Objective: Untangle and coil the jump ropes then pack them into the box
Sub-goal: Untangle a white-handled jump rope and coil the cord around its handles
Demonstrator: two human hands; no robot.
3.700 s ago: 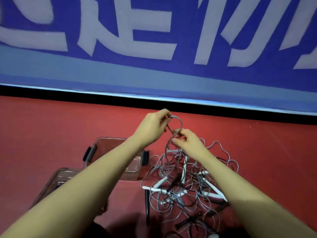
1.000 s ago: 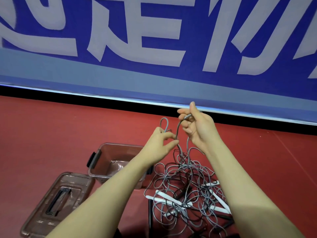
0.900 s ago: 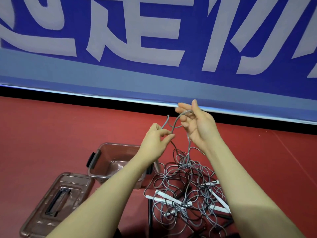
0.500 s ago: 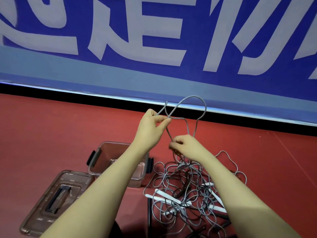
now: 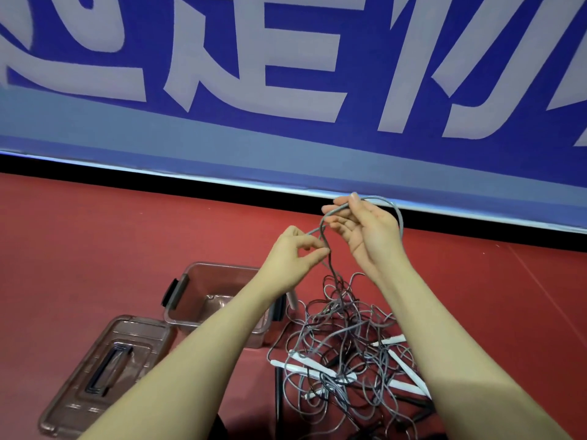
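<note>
Two hands are raised over the rope pile (image 5: 346, 347) on the floor: one cord (image 5: 327, 246) is pinched by the left hand (image 5: 293, 258) and looped over the right hand's (image 5: 368, 233) loosely curled fingers (image 5: 336, 222), likely to draw it free, with the box (image 5: 190, 290) open at left.

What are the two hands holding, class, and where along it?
Both hold one grey rope lifted from the tangle: the left hand pinches a strand, the right hand holds the loop's top.
</note>
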